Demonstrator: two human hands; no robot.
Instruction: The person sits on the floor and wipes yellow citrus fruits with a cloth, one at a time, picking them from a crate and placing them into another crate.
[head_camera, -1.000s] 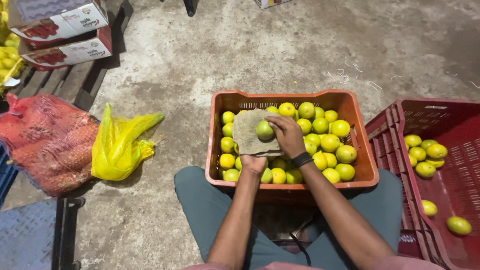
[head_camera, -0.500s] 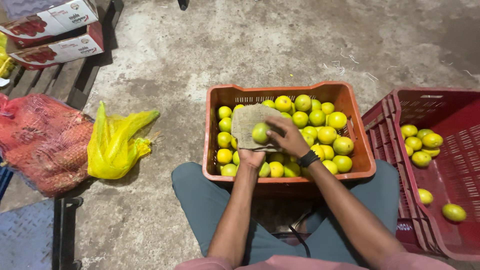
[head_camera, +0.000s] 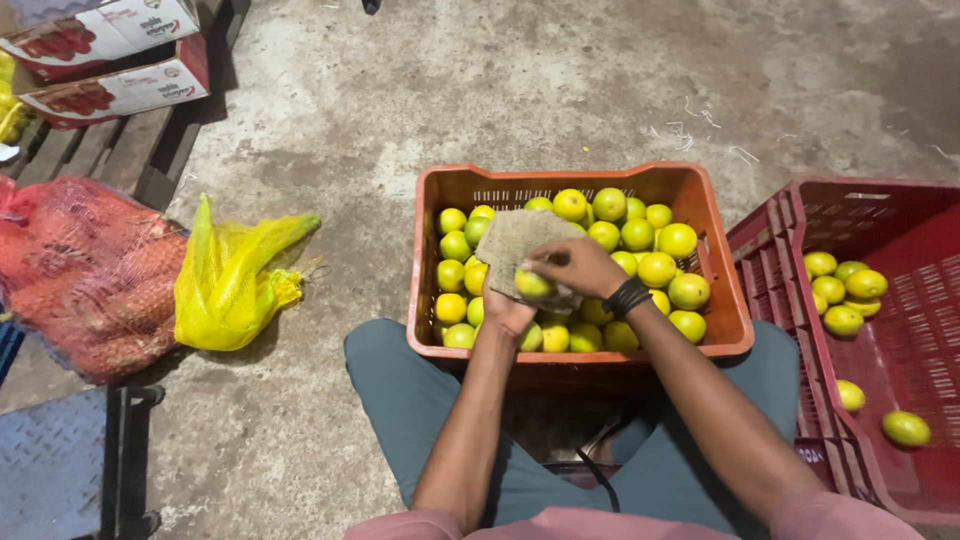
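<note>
A person is sitting on the ground with an orange crate (head_camera: 440, 205) between the knees. The crate is full of round yellow-green fruits (head_camera: 655, 268).

The left hand (head_camera: 506, 310) is reaching up from below and holding a rough brown cloth (head_camera: 520, 240). The cloth is lying spread over the hand, above the fruits on the left side of the crate. The right hand (head_camera: 578, 265) is coming in from the right and pressing one fruit (head_camera: 531, 284) against the cloth. Its fingers are curling around that fruit. The fruit is sitting between the two hands, over the near middle of the crate. A dark band (head_camera: 629, 296) is wrapping the right wrist.

To the right, a red crate (head_camera: 860, 200) is standing just beside the orange one. It is holding only a few of the same fruits (head_camera: 842, 290), some at the far end and some nearer.

To the left, a yellow net bag (head_camera: 232, 285) is lying on the concrete floor (head_camera: 520, 90). Beside it a red net sack (head_camera: 85, 275) is resting, maybe full of something round, but it is hard to tell. Far to the left, cardboard boxes (head_camera: 110, 60) are sitting on wooden boards (head_camera: 110, 155).
</note>
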